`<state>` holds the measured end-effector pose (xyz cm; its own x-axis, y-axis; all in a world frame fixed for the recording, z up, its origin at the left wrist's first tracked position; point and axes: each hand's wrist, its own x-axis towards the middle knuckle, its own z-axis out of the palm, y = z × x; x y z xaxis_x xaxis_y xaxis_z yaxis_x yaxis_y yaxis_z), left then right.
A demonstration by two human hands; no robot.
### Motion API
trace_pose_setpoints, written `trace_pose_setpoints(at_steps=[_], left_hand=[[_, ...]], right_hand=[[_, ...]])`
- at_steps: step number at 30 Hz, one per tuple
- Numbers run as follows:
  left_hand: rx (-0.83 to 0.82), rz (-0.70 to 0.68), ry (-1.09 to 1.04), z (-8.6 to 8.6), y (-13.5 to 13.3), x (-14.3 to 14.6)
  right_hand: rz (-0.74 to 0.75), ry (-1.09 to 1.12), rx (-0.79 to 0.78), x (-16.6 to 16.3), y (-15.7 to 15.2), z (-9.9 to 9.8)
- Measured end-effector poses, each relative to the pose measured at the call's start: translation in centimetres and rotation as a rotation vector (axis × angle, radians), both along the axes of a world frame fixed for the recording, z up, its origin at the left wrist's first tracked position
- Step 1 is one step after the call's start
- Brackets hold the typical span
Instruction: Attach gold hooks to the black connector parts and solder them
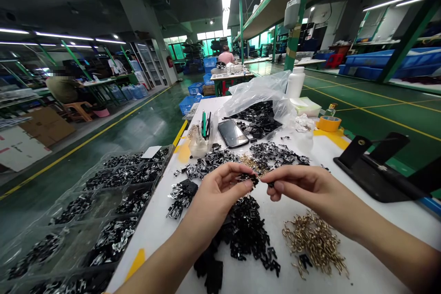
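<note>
My left hand is closed around a few small black plastic parts, which stick out between thumb and fingers. Close beside it, my right hand pinches a small black piece, mostly hidden by the fingertips. The two hands nearly meet above the white table. Under them lies a heap of black plastic parts. To the right is a pile of brass-coloured bent metal pieces. Behind the hands are a smaller brass-coloured heap and black parts with silvery metal.
A phone, a small container with pens and a clear plastic bag are further back. Orange tape and a black metal fixture are at right. Divided trays of parts stand left. Other people sit in the background.
</note>
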<state>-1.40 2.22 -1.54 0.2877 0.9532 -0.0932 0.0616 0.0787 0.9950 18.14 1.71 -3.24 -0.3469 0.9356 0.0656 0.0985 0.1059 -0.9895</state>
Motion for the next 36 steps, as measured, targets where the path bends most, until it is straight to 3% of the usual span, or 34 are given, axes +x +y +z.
trace_pose_setpoints(at_steps=[12, 18, 22, 28, 36], left_hand=[[-0.002, 0.014, 0.063, 0.0, -0.3, 0.1], [0.045, 0.018, 0.082, -0.1, -0.7, 0.4], [0.117, 0.037, 0.134, -0.2, -1.0, 0.7], [0.14, 0.013, 0.157, -0.5, -1.3, 0.9], [0.078, -0.018, 0.087, -0.4, -1.8, 1.2]], right_hand=[[0.088, 0.203, -0.135, -0.3, -0.4, 0.0], [0.036, 0.254, -0.174, -0.4, -0.9, 0.3], [0.007, 0.213, -0.105, -0.3, -1.1, 0.0], [-0.141, -0.061, 0.19, -0.7, -1.1, -1.1], [-0.145, -0.035, 0.159, -1.4, -1.0, -1.6]])
